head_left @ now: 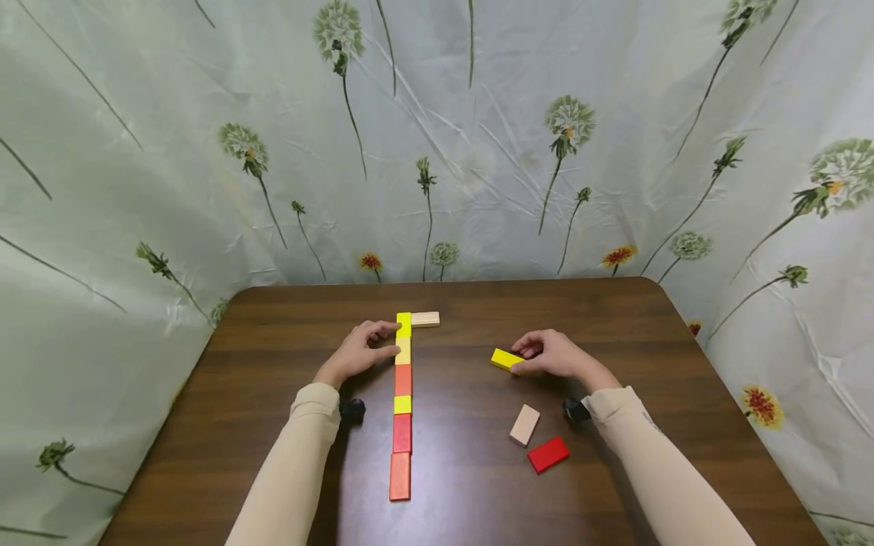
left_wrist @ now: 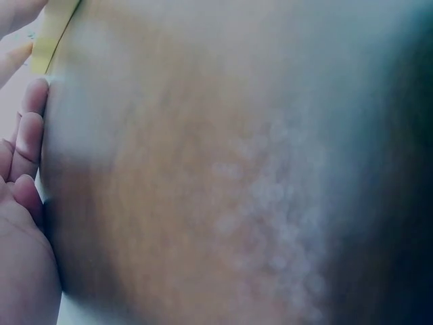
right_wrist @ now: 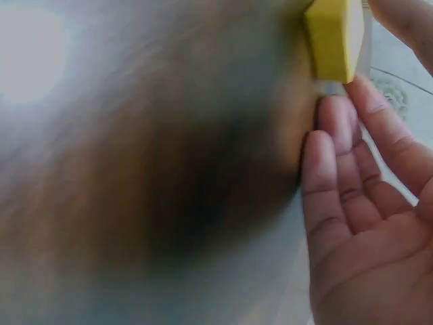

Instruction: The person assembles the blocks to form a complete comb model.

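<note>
In the head view, a straight column of blocks runs down the table: a yellow block [head_left: 404, 320] at the far end, a paler yellow block [head_left: 404, 356], then an orange-red block [head_left: 403, 380], a short yellow face, a red block and an orange block [head_left: 400, 476]. My left hand [head_left: 358, 350] lies left of the column, its index fingertip at the far yellow block and its thumb at the paler one. To the right, my right hand [head_left: 556, 355] pinches a loose yellow block [head_left: 504, 358] by its near right end. That block [right_wrist: 330, 44] shows between finger and thumb in the right wrist view.
A plain wooden block [head_left: 425, 319] sits against the column's far right side. Nearer me on the right lie a pale wood block [head_left: 524, 425] and a red block [head_left: 548, 455]. A floral curtain [head_left: 478, 152] hangs behind the brown table [head_left: 464, 485].
</note>
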{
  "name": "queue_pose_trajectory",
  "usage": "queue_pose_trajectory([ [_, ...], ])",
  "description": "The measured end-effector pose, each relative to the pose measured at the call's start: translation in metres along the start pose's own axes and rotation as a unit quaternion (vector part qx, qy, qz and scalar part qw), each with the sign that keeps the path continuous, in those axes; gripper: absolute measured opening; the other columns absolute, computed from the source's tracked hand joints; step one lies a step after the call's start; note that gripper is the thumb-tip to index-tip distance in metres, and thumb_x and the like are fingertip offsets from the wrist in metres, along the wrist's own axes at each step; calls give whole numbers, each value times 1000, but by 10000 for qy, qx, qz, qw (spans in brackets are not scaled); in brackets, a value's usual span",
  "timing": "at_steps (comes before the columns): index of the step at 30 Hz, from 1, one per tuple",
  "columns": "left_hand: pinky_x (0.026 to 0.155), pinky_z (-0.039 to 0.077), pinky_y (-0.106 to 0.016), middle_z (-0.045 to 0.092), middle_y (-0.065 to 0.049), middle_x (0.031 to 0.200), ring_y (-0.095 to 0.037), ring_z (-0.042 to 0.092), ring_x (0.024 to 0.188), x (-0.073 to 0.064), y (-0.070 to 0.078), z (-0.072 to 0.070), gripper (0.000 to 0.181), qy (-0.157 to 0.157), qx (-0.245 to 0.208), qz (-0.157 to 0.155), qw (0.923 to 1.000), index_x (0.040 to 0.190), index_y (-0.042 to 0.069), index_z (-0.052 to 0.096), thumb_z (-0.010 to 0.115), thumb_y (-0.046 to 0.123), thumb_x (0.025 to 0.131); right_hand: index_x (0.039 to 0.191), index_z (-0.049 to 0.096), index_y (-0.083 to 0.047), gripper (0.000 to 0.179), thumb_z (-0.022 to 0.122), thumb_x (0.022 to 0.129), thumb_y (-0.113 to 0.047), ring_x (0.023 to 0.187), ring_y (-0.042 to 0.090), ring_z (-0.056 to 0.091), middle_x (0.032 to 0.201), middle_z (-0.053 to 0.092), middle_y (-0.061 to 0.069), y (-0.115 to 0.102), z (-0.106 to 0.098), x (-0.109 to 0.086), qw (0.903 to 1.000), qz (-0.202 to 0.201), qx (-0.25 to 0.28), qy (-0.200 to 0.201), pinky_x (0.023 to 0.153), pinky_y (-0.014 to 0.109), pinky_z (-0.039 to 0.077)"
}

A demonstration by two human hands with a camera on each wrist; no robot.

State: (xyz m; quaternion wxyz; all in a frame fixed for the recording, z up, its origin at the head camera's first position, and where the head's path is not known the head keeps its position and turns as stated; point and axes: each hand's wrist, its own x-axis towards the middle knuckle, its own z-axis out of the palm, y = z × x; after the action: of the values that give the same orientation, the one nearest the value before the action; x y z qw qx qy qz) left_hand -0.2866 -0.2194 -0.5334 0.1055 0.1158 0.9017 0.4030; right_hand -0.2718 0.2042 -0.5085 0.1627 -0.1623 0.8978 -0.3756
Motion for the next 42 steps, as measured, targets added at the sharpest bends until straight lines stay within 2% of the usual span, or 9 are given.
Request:
queue_pose_trajectory([
  [7, 106, 47, -52, 62, -14, 130, -33, 54, 122, 3, 2, -3, 52, 0, 97, 154, 9998, 147, 18, 66, 79, 32, 99, 115, 78, 1, 39, 91, 85, -21, 91, 17, 66, 101, 76, 11, 7, 2, -9, 9991, -359, 79, 229, 77, 19, 53],
  [16, 101, 45, -46, 63, -14, 126, -31, 54, 118, 3, 2, -4, 51, 53, 76, 259, 9996, 145, 17, 68, 80, 32, 98, 110, 79, -2, 34, 92, 85, -20, 85, 12, 60, 94, 72, 6, 5, 9, -8, 9984, -249, -42, 498, 75, 20, 50],
  [27, 104, 46, -51, 63, -14, 130, -32, 54, 122, 3, 1, -3, 50, 38, 9, 162, 9999, 145, 18, 68, 80, 33, 98, 107, 78, -1, 34, 92, 84, -20, 83, 13, 59, 92, 71, 6, 5, 5, -9, 9993, -190, -110, 302, 72, 20, 49],
  [34, 103, 46, -49, 63, -13, 129, -31, 54, 120, 4, -2, -2, 50, 78, 36, 235, 9997, 144, 19, 68, 80, 34, 98, 108, 79, 0, 30, 91, 86, -18, 80, 14, 61, 89, 73, 4, 3, 4, -6, 9990, -228, -98, 360, 70, 20, 51],
  [42, 102, 45, -48, 64, -13, 128, -31, 54, 119, 3, -3, -2, 51, 61, 0, 205, 9998, 144, 19, 68, 80, 34, 98, 109, 81, 0, 29, 90, 86, -14, 80, 12, 62, 91, 74, 8, -8, 12, 9, 9969, -588, -68, 526, 72, 19, 52],
])
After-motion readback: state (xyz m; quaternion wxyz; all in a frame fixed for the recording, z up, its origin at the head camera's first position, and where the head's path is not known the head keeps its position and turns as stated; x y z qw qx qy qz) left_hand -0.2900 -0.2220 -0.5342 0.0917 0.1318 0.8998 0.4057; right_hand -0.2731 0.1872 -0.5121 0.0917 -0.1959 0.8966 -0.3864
